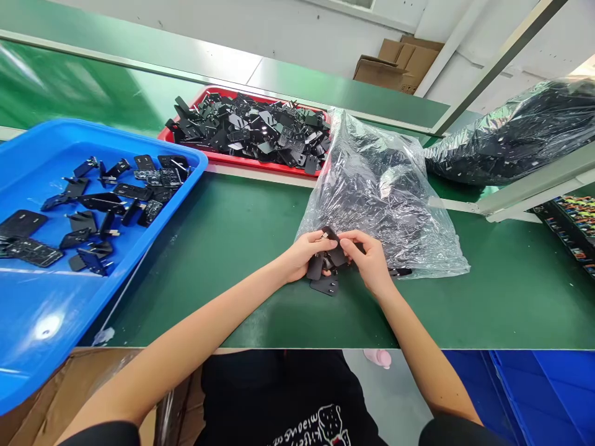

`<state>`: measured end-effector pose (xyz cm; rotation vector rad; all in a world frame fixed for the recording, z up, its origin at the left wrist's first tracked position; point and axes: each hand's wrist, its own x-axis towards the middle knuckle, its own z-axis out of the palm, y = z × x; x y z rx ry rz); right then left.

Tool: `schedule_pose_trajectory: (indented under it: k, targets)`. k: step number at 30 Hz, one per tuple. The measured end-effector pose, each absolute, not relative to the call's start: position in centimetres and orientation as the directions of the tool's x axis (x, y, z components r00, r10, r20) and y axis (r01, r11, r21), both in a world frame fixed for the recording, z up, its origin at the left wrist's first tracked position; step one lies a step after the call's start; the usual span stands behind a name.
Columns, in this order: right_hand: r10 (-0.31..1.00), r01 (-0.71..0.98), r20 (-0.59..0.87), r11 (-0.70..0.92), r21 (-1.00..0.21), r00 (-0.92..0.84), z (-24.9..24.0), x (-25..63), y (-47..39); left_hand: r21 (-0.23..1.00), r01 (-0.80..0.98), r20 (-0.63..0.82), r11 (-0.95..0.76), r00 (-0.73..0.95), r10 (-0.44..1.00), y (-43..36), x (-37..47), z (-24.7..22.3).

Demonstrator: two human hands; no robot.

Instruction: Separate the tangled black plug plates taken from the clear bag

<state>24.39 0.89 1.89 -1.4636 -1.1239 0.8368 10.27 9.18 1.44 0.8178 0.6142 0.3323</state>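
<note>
Both hands meet over the green bench, at the near left corner of a clear plastic bag point(381, 186) full of black parts. My left hand point(304, 254) is closed on several flat black plastic pieces point(315, 266). The thumb and fingers of my right hand point(365, 254) pinch the side of a black piece point(336, 251) in the same bunch. Just under my hands, a black plate with small metal pins point(325, 285) lies on the bench. My fingers partly hide the bunch.
A blue tray point(186, 186) with scattered black parts is at the left. Behind the bench front stands a red tray point(260, 163) heaped with black pieces. Another filled bag point(515, 136) rests at the right by a metal post point(502, 62). Cardboard boxes point(400, 65) sit at the back.
</note>
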Motion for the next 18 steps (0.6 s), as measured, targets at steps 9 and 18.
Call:
schedule_pose_trajectory:
  k: [9,18]
  targets:
    - [0.873,0.525,0.339,0.117,-0.843,0.350,1.97,23.75,0.64,0.761,-0.037,-0.402,0.648,0.756,0.516,8.99,10.44,1.44]
    - [0.795,0.694,0.501,0.145,-0.705,0.343,1.93,23.50,0.42,0.758,-0.032,-0.410,0.652,0.753,0.514,8.88,10.39,1.39]
